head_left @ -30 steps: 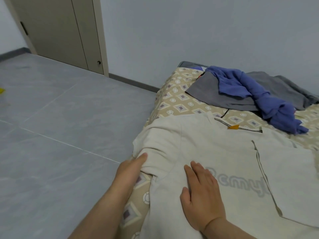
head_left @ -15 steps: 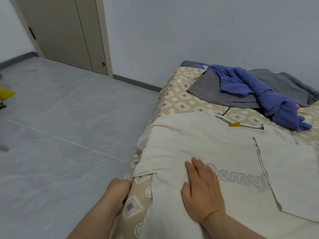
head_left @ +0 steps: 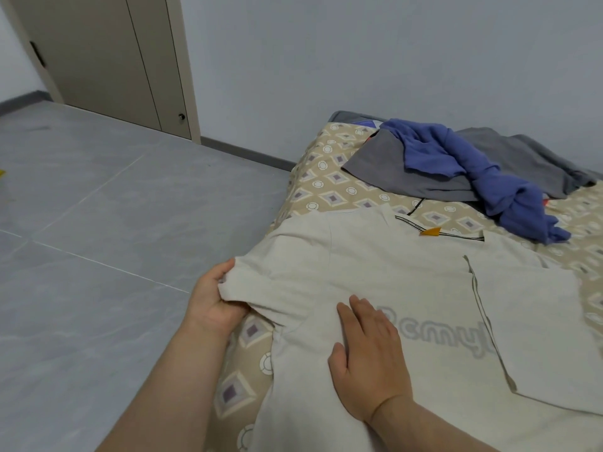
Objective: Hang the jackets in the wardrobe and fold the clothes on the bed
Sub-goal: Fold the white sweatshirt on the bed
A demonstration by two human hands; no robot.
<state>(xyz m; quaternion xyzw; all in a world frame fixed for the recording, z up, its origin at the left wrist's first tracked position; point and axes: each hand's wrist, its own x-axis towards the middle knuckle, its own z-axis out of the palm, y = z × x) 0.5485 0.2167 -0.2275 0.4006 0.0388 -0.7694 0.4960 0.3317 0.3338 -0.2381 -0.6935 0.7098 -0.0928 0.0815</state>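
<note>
Left hand (head_left: 213,301) clutching sleeve (head_left: 257,282), right hand (head_left: 368,357) laid flat on shirt (head_left: 375,272); hard tug likely to drag it off bed (head_left: 326,190).

One bed (head_left: 329,177) held three garments: one cream T-shirt (head_left: 375,265) at five o'clock, one grey garment (head_left: 385,171) and one blue garment (head_left: 502,194) at two o'clock. Two hands showed, the left hand (head_left: 212,301) and the right hand (head_left: 368,357). One door (head_left: 98,57) stood at eleven o'clock.

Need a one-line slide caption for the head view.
Left hand grips the cream T-shirt by its sleeve while the right hand presses it flat on the patterned bed.
</note>
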